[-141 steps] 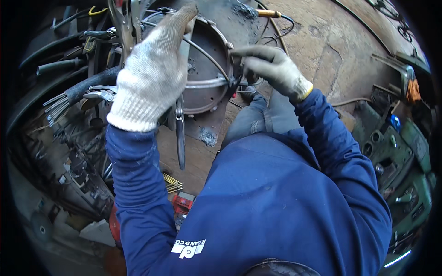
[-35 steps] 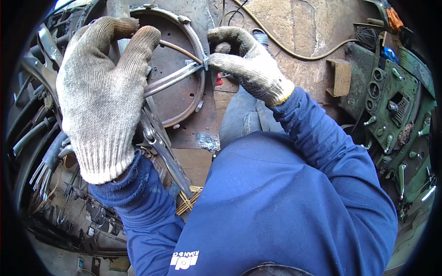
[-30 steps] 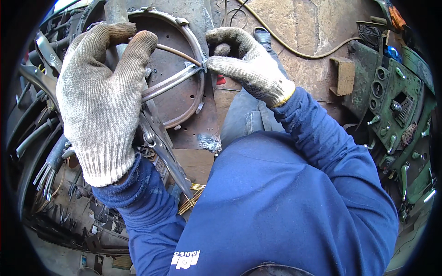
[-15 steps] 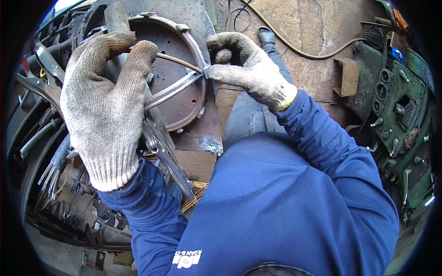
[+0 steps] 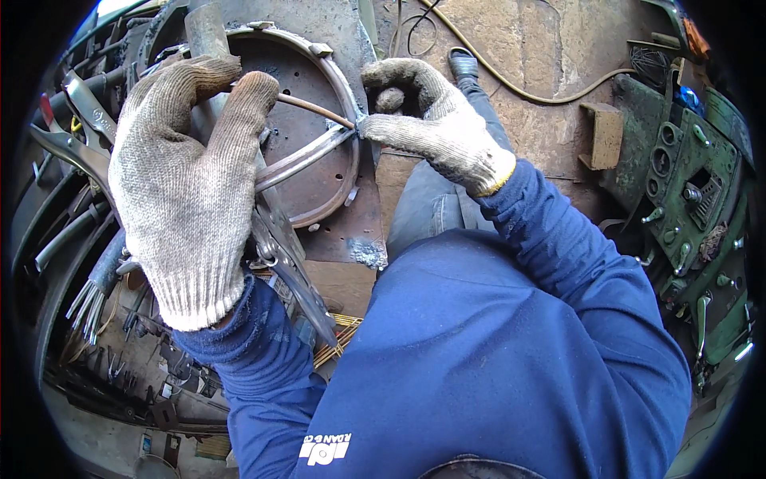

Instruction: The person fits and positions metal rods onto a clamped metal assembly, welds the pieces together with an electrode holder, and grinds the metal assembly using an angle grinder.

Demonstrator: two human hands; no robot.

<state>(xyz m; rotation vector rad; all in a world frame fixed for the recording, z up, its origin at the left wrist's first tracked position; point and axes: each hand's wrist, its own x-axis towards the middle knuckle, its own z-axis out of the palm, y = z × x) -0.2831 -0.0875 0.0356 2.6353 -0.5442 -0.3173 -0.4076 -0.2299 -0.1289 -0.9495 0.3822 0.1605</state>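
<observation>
My left hand (image 5: 187, 180), in a soiled knit glove, pinches a thin brown metal rod (image 5: 311, 108) between thumb and fingers. The rod's far end meets a joint on the right rim of a round metal ring (image 5: 329, 68). A curved flat bar (image 5: 299, 160) runs to that same joint from below left. Gloved too, my right hand (image 5: 447, 128) is curved into a C, with its thumb tip touching the joint and its forefinger apart from the thumb. Behind the left hand, a locking clamp (image 5: 283, 259) shows in part. Its jaws are hidden.
Beneath the ring lies a drilled steel plate (image 5: 351, 231). More clamps (image 5: 76, 148) and bars crowd the left side. A green machine (image 5: 690, 195) with levers stands at right, near a rusty channel piece (image 5: 602, 136). A hose (image 5: 550, 100) crosses the floor beyond my foot.
Both hands, the ring and the clamp appear very slightly farther right in the view. The left hand's pinch on the rod and the right thumb's contact look the same.
</observation>
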